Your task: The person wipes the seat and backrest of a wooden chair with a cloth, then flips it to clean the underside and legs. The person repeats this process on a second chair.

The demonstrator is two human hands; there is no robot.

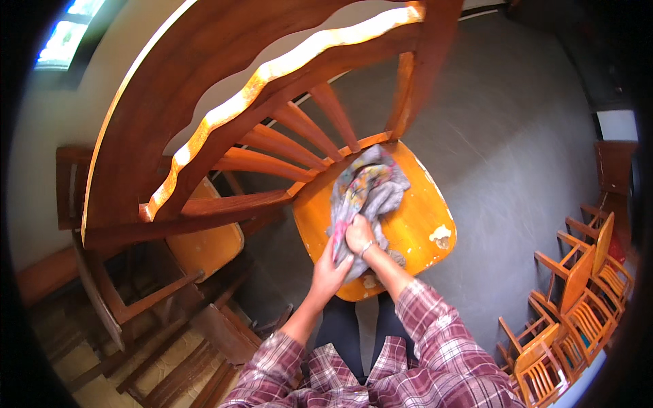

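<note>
A wooden chair point(416, 204) stands before me, its orange-varnished seat worn and chipped along the edge. Its tall back with fanned spindles and a wavy rail rises towards the upper left. On the seat lies a crumpled grey cloth point(395, 191) with pink, yellow and green patches. My left hand point(329, 273) grips the cloth's near part, close to the seat's front left. My right hand point(360, 235), with a bracelet at the wrist, is closed on the cloth just above and beside it. Part of the cloth is hidden under both hands.
Several stacked wooden chairs point(579, 278) stand at the right. Another chair with an orange seat point(204, 234) is close by on the left, with dark wooden furniture frames point(168, 367) at the lower left. The floor point(500, 153) is dark grey.
</note>
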